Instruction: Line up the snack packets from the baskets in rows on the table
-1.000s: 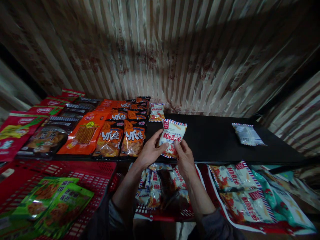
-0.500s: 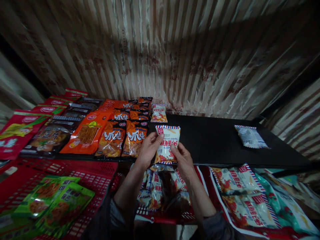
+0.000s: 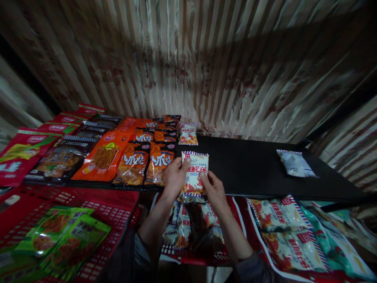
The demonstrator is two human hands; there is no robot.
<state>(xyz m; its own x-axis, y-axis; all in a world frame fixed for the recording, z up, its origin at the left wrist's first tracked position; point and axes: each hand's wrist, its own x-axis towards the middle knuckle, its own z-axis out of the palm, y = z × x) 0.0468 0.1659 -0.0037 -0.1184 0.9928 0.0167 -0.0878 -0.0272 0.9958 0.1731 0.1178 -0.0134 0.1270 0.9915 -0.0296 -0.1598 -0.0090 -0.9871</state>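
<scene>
Between both hands I hold a white snack bag with red lettering and striped ends, its printed front facing me. My left hand grips its left side, thumb on the front. On the lower right side, my right hand pinches the bag with its thumb on the front. A matching snack bag stands behind it at the back of the black shelf. Just left of my hands are orange-and-black snack bags. Below my wrists, a red basket holds several more white bags.
A silver-backed bag lies at the shelf's right. Orange, dark and red packets fill the left. A red basket with green packets stands lower left. Lower right, another basket holds white bags and teal ones. Striped sheeting hangs behind.
The held snack bag has shifted slightly left and down, toward me, with both hands still on it. The other bags have kept their places.
</scene>
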